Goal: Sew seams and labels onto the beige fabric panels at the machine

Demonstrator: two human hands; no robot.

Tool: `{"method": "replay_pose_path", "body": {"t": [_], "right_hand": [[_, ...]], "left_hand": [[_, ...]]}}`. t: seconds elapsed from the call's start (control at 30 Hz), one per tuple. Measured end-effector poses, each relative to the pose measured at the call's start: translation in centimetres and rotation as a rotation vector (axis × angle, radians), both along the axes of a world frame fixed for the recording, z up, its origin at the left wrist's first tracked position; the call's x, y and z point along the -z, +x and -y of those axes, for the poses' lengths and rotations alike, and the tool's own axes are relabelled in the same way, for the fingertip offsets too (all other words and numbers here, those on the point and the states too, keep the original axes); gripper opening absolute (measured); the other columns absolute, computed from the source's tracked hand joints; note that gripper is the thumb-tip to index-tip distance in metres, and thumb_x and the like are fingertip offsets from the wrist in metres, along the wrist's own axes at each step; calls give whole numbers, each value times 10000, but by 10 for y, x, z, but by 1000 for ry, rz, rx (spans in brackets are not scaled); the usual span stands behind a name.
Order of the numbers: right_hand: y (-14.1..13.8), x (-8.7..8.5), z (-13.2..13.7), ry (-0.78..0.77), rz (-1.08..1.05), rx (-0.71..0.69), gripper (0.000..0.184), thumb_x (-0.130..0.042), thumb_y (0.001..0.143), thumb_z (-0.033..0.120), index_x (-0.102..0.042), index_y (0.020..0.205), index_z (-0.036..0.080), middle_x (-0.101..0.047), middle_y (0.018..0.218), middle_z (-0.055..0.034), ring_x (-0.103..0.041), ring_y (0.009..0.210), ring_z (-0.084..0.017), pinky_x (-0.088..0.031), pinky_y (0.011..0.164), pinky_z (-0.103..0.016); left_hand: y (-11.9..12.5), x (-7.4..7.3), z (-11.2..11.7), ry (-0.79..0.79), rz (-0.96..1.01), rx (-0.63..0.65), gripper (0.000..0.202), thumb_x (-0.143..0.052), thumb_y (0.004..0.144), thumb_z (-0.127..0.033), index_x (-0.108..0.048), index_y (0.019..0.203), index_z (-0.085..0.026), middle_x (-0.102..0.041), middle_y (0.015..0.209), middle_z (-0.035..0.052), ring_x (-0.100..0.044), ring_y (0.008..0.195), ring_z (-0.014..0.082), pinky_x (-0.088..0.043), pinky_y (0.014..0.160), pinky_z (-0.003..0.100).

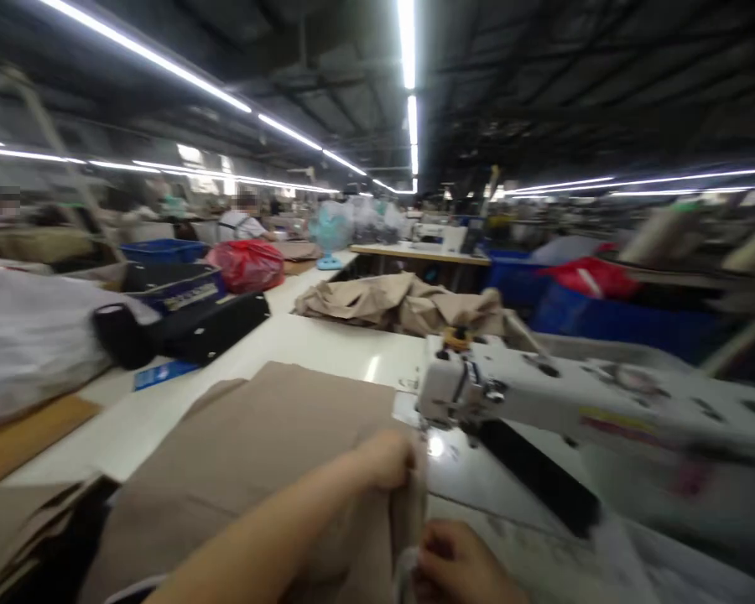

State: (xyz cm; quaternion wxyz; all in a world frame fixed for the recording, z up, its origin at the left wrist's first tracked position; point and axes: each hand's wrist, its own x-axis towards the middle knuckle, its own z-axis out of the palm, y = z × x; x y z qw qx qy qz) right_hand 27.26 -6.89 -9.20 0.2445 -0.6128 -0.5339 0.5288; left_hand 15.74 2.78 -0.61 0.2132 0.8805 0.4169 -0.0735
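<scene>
A large tan fabric piece [277, 436] lies across the white table, its right edge running alongside the sewing machine [503, 377]. My left hand [387, 460] is closed on that edge, just in front of the needle area. Lower down, my right hand [456, 562] has its fingers curled in a pinch on a pale strip [406, 564] by the fabric's near edge. Motion blur softens both hands, and the fingertips are partly hidden. A black flat piece [538, 474] lies under the machine's arm.
Crumpled tan cloth [403, 302] is heaped behind the machine. To the left are a black case [214, 327], a red plastic bag [245, 264], a white bundle [31, 335] and stacked dark and tan cloth [31, 537]. A small blue fan [328, 235] stands farther back. A co-worker [242, 222] sits beyond.
</scene>
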Motion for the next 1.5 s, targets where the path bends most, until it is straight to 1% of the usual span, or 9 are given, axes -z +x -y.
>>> {"method": "replay_pose_path", "body": {"t": [0.1, 0.27, 0.5, 0.73, 0.87, 0.97, 1.17, 1.33, 1.5], "right_hand": [[11, -13, -5, -191, -199, 87, 181, -636, 645, 253, -473, 629, 175, -541, 481, 33, -595, 472, -150, -459, 405, -220], [24, -30, -36, -163, -102, 240, 164, -474, 688, 69, -463, 555, 163, -500, 409, 52, -517, 361, -96, -403, 341, -168], [56, -30, -66, -145, 7, 300, 200, -478, 679, 42, -463, 527, 172, -527, 393, 38, -540, 373, -109, -441, 370, -177], [50, -28, -92, -114, 189, 248, 202, -494, 676, 94, -519, 485, 155, -553, 412, -19, -553, 394, -130, -419, 360, -181], [38, -33, -99, -24, 324, 221, 169, -480, 710, 123, -607, 598, 125, -659, 590, -101, -623, 522, -160, -458, 456, -197], [32, -35, -103, 50, 430, 177, 186, -470, 762, 160, -650, 731, 130, -688, 685, -99, -652, 630, -174, -473, 565, -216], [38, -37, -102, 155, 603, 79, 230, -469, 817, 249, -667, 797, 135, -664, 634, -76, -630, 590, -182, -453, 577, -252], [51, -34, -74, 421, 754, 23, 287, -493, 836, 246, -586, 1107, 232, -600, 1088, -85, -522, 1019, -230, -385, 836, -338], [56, -18, -59, 688, 883, -61, 284, -430, 874, 175, -599, 1076, 280, -576, 1087, -55, -475, 980, -224, -348, 796, -341]], "left_hand": [[-2, 8, -13, 40, 35, 50, 194, -488, 821, -110, -648, 929, -130, -670, 881, 25, -622, 838, 193, -497, 762, 330], [13, 16, -6, 182, -61, 27, 241, -431, 751, -48, -660, 794, -110, -614, 956, 144, -627, 756, 230, -485, 727, 363], [19, 18, 4, 265, -190, 33, 375, -693, 612, -195, -608, 971, -121, -537, 1082, 131, -610, 834, 260, -495, 748, 357], [24, 8, 13, 333, -260, 43, 527, -760, 580, -273, -589, 1041, -83, -500, 1131, 194, -556, 944, 329, -507, 717, 402], [30, 5, 14, 324, -306, 52, 608, -772, 557, -275, -559, 1096, -89, -482, 1149, 201, -556, 928, 327, -502, 685, 404], [31, 5, 10, 300, -317, 49, 707, -781, 527, -298, -514, 1157, -121, -484, 1144, 182, -567, 913, 318, -495, 690, 403], [31, 3, 3, 242, -316, 45, 847, -816, 458, -372, -483, 1207, -159, -483, 1174, 167, -560, 934, 331, -484, 725, 425], [35, -5, 4, 241, -315, 45, 835, -828, 454, -394, -517, 1186, -140, -505, 1165, 180, -571, 917, 345, -483, 728, 433], [40, -12, 4, 230, -347, 52, 825, -816, 461, -373, -512, 1193, -144, -509, 1148, 182, -577, 921, 340, -472, 735, 421]]}}
